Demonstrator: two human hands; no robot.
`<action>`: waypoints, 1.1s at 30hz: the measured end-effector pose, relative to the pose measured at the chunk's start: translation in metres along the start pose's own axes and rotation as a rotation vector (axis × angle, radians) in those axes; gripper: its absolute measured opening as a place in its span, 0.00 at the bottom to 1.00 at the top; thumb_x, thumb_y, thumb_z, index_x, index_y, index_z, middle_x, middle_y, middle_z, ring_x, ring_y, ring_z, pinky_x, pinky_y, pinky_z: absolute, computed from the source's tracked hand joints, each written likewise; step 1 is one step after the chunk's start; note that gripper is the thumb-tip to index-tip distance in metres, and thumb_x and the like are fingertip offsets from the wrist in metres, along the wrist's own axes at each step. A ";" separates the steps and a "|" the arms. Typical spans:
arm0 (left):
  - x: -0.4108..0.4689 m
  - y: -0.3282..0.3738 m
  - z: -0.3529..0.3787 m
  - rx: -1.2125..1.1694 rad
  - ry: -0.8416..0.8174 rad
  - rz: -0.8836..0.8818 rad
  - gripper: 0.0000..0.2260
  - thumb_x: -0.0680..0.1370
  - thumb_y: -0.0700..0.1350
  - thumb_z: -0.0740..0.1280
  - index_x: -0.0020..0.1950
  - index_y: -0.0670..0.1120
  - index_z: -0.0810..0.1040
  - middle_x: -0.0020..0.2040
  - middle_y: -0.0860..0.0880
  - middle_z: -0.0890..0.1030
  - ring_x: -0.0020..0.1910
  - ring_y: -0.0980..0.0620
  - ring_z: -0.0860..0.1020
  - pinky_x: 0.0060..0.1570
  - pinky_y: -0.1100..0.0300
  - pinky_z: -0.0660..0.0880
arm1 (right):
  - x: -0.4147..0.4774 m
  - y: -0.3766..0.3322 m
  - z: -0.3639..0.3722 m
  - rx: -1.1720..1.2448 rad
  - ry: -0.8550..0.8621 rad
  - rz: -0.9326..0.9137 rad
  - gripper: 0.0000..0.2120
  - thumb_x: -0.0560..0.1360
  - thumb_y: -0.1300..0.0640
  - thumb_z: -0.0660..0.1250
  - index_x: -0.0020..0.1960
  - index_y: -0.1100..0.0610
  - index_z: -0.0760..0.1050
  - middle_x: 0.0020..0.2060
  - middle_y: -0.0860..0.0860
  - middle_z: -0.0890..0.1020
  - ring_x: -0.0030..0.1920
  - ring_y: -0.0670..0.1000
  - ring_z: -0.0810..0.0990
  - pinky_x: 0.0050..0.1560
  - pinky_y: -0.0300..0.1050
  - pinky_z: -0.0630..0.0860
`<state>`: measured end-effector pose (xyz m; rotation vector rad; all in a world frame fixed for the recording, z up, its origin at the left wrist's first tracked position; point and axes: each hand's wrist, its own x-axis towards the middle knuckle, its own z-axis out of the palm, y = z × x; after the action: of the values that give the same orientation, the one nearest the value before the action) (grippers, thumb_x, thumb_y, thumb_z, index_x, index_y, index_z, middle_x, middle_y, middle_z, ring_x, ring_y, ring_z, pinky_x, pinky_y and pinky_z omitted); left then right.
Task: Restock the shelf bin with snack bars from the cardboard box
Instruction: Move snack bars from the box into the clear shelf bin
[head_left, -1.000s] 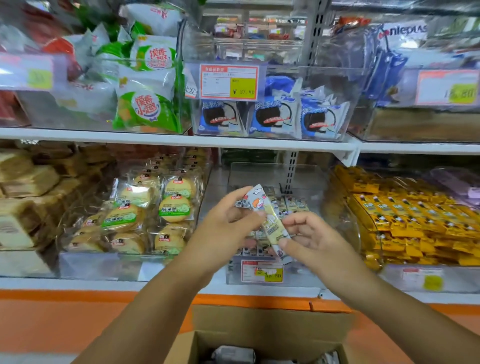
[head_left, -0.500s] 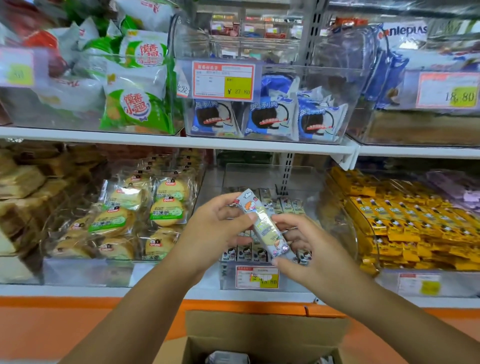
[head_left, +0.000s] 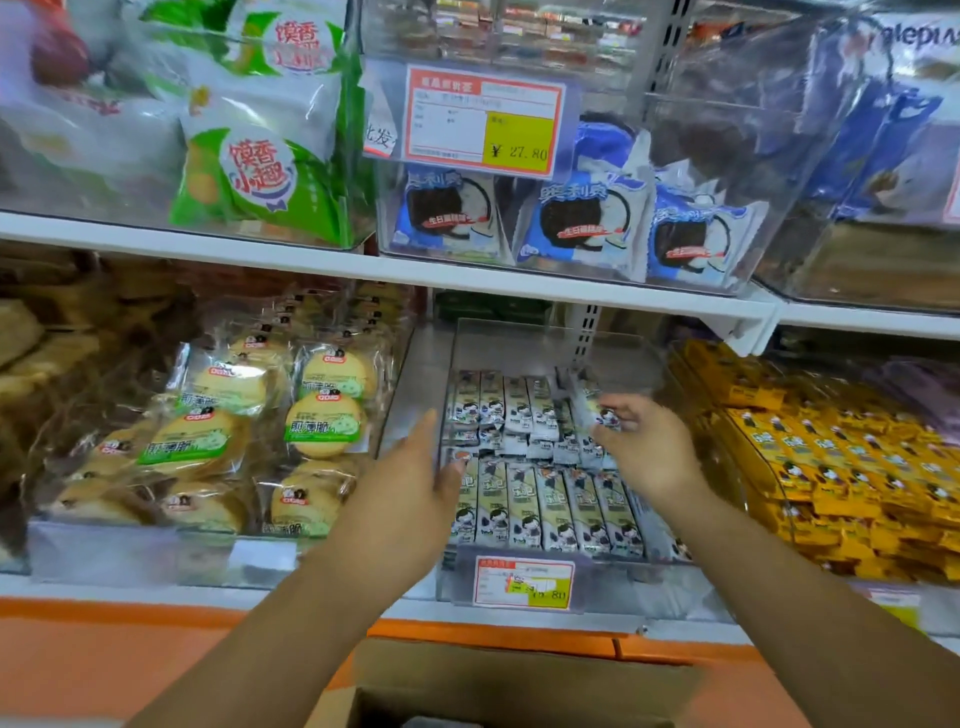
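Lower shelf, middle: clear shelf bin (head_left: 519, 345), partly filled with stocked bars (head_left: 540, 512) set side by side in two rows. Price label (head_left: 522, 583) on the bin front. The right hand (head_left: 647, 449) has its fingers curled, pinching one snack bar (head_left: 602, 413) over the right rear of the bin; the wrapper is blurred. The left hand (head_left: 413, 486) is released, fingers straight, at the bin's left wall; contact with the wall cannot be told. The cardboard box (head_left: 519, 688) sits open below the shelf, at the bottom edge of view. Yellow packets (head_left: 831, 467) fill the neighbouring bin on the right.
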<state>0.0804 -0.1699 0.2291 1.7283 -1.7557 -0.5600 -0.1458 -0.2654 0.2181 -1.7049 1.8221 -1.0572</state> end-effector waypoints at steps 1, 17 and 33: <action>-0.001 -0.002 0.003 0.007 -0.018 0.000 0.25 0.84 0.50 0.55 0.80 0.52 0.52 0.58 0.48 0.80 0.47 0.52 0.81 0.42 0.59 0.77 | 0.005 0.001 0.004 -0.041 -0.028 0.012 0.18 0.76 0.60 0.68 0.65 0.56 0.75 0.63 0.55 0.77 0.61 0.52 0.76 0.58 0.41 0.71; -0.005 -0.012 0.010 -0.129 -0.005 0.090 0.22 0.84 0.50 0.56 0.77 0.60 0.56 0.60 0.54 0.80 0.53 0.57 0.78 0.50 0.57 0.74 | 0.022 0.017 0.023 -0.028 -0.306 0.027 0.25 0.77 0.55 0.67 0.72 0.49 0.66 0.65 0.55 0.72 0.64 0.51 0.72 0.53 0.37 0.70; -0.116 -0.081 0.058 0.103 -0.549 -0.183 0.23 0.79 0.53 0.66 0.73 0.51 0.67 0.64 0.53 0.75 0.56 0.56 0.76 0.48 0.69 0.70 | -0.214 0.097 0.010 0.190 -0.478 0.018 0.11 0.77 0.56 0.66 0.57 0.45 0.75 0.47 0.49 0.81 0.45 0.46 0.78 0.46 0.34 0.72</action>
<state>0.0975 -0.0664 0.1178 1.9450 -2.0231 -1.1275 -0.1681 -0.0642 0.0982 -1.6472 1.3870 -0.7083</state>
